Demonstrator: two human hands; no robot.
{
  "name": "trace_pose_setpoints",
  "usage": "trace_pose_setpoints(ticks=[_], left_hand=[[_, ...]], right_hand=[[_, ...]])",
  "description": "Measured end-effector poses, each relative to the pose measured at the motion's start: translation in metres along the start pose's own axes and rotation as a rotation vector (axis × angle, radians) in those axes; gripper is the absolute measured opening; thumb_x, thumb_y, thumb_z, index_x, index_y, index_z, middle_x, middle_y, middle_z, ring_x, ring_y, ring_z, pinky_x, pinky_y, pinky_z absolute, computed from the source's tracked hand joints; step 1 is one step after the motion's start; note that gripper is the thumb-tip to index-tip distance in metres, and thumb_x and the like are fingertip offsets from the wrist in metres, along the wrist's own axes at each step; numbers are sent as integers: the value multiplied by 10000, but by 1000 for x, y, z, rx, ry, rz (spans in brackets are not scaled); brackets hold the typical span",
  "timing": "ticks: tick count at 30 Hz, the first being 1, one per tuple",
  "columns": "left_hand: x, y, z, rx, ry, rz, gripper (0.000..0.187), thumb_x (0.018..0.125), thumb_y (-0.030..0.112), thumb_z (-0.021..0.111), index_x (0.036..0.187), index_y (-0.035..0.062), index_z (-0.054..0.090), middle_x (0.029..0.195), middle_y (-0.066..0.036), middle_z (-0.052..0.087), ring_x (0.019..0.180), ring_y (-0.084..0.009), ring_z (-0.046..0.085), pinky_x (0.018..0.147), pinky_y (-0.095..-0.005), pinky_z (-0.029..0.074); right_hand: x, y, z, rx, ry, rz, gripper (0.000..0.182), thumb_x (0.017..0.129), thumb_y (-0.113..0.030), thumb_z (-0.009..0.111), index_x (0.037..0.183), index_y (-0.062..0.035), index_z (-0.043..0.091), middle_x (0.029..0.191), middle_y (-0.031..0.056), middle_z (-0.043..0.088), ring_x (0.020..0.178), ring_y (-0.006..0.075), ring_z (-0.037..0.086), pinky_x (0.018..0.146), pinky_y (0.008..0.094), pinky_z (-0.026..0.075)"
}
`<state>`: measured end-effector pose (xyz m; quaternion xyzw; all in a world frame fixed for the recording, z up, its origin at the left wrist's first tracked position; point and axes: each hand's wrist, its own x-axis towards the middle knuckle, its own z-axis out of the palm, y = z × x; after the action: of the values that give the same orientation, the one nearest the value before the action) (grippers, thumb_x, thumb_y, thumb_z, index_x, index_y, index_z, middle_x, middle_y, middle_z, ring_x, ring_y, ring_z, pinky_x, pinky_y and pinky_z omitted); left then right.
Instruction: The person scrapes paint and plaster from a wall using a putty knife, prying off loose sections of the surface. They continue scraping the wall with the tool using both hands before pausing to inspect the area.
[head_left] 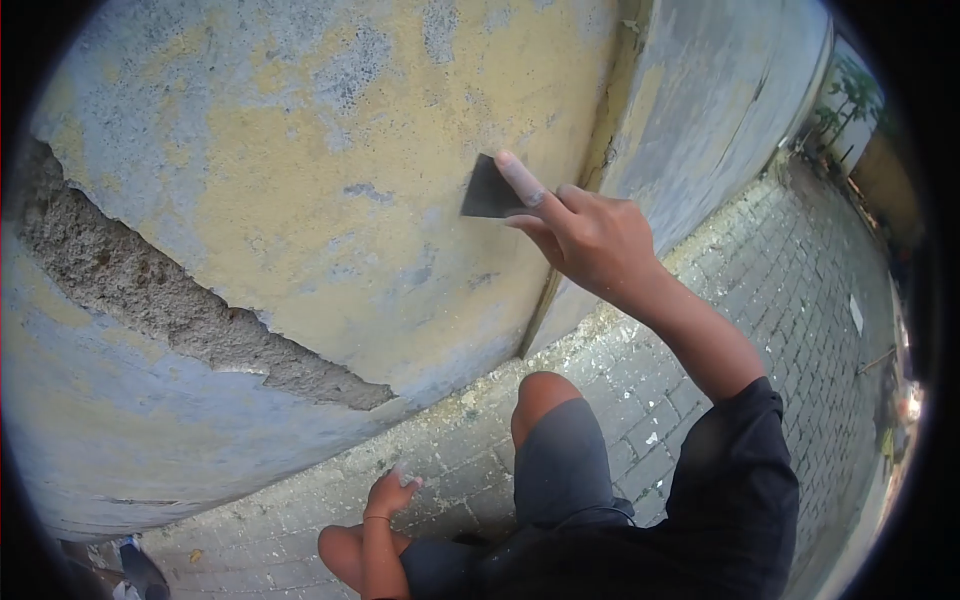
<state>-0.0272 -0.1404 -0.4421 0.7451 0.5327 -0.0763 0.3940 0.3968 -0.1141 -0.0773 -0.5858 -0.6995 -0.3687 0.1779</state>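
My right hand (590, 225) is closed on a flat dark scraper (487, 192), its index finger stretched along the blade. The blade lies against a wall (330, 180) with worn yellow paint and bluish-grey patches. Low in the view, my left hand (392, 493) hangs near my knee, away from the wall. Its fingers are partly spread, dusted pale at the tips, and hold nothing that I can see.
A long broken strip of rough bare masonry (190, 300) crosses the wall at the left. A vertical ridge (605, 110) stands right of the scraper. Paint flakes dot the paving (790, 300). A dark shoe (143, 568) shows at the lower left, plants (855, 95) at the upper right.
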Motion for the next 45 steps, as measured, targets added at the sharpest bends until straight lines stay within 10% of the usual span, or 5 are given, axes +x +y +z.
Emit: trace_pose_setpoints(ticks=[24,28,45], left_hand=[[18,17,-1,17,-2,23,707,842,506,591,1359,46,447,1285,-228,539,1192,-373,517,997,-403,411],[17,12,3,5,-39,-7,703,842,498,598,1353,40,449,1279,-232,542,1189,-381,516,997,-411,409],[14,2,2,34,2,-63,698,830,515,603,1346,64,467,1250,-238,562,1178,-366,531,988,-400,416]], right_hand=[[-28,-137,68,697,255,676,677,887,-284,645,1457,-103,327,629,83,591,475,215,563,426,328,413],[-82,-165,103,694,32,821,661,899,-295,631,1455,-100,332,605,81,579,458,219,553,422,321,409],[-56,-170,80,800,63,851,637,897,-277,635,1433,-64,363,641,173,623,493,263,602,491,340,465]])
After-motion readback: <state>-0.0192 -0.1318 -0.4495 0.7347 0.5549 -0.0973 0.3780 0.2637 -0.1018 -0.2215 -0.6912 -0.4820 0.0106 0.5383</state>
